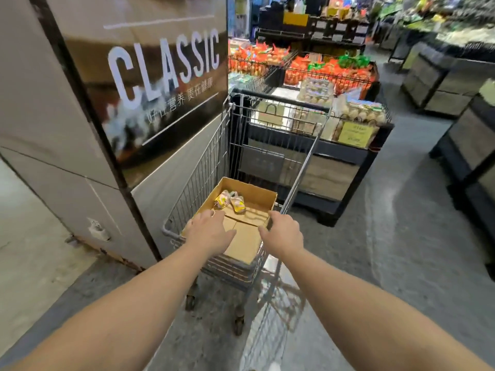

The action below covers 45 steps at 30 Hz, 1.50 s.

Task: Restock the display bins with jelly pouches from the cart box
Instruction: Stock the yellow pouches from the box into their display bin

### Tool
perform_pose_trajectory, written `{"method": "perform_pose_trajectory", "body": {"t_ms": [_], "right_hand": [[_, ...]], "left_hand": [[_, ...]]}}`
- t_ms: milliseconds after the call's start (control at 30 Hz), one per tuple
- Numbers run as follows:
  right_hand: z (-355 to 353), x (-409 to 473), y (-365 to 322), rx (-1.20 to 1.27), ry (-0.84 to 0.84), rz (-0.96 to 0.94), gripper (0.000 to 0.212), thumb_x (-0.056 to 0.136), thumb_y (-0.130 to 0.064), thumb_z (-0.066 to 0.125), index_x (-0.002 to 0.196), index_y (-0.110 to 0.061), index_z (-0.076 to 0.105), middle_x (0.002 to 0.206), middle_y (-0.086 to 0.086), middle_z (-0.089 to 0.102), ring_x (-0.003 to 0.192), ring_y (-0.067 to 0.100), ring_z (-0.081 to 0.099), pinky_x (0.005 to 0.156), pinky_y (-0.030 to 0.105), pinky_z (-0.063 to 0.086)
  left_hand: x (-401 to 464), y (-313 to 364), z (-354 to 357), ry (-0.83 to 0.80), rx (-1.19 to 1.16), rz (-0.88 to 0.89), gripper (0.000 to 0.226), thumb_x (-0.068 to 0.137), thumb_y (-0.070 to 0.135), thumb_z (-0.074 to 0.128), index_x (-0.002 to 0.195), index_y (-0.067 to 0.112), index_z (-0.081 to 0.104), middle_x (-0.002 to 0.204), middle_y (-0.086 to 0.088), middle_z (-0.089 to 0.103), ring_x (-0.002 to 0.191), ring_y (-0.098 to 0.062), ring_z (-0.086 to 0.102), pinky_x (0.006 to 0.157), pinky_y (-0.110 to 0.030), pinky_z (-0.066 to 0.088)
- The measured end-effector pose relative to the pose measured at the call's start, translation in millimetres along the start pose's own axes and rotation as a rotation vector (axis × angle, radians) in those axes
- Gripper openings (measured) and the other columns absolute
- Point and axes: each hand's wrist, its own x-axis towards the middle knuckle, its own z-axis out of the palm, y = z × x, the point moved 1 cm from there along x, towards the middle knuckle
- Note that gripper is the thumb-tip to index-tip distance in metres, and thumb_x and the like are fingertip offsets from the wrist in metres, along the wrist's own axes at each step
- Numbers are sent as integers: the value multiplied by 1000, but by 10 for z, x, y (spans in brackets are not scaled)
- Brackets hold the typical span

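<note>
Head view: I see my left hand (210,231) and my right hand (281,232) closed over the near rim of the grey wire shopping cart (198,180). The open brown cardboard box (247,194) sits in the cart basket. Two yellow jelly pouches (230,201) lie at the box's far end, well short of the wire display bins (329,76) ahead.

Cart handle (171,232) mostly hidden under both hands; pouch (230,201) print too small; far shelves (316,25) blurred; forearms cut off by bottom edge.
</note>
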Motion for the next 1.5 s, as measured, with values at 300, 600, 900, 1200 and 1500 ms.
{"method": "perform_pose_trajectory", "body": {"t_ms": [300,600,900,1200,1500], "right_hand": [[90,1900,-333,-9,-129,-109,50,92,-44,55,138,-27,44,131,4,54,117,27,51,96,46,48],[789,3329,-461,-39,-254,35,49,93,-48,51,137,-26,46,128,5,56,116,28,51,95,42,48],[1934,4481,-181,-27,-424,153,40,89,-41,58,127,-29,52,119,0,62,107,23,58,93,44,51],[3176,5233,382,1,-633,255,58,93,-41,53,142,-18,33,140,12,46,130,33,42,105,38,35],[3558,5162,583,313,-595,455,72,83,-31,72,142,-13,35,138,4,49,125,21,49,102,28,41]], "left_hand": [[1563,-159,45,0,-22,-184,56,88,60,49,135,29,46,135,-2,50,125,-25,44,106,-45,34],[3292,-403,552,-167,-51,-179,55,86,56,55,132,27,47,134,-1,50,125,-25,43,106,-43,37],[4523,-578,1716,-333,-127,-280,52,88,49,55,132,23,45,138,-3,46,127,-26,40,106,-41,37],[5234,-749,3076,-275,-202,-404,58,85,44,61,133,17,43,138,-12,46,127,-35,42,103,-47,40],[5090,-682,3549,-307,-422,-683,47,81,48,66,114,15,59,114,-10,62,109,-30,54,91,-40,46]]}}
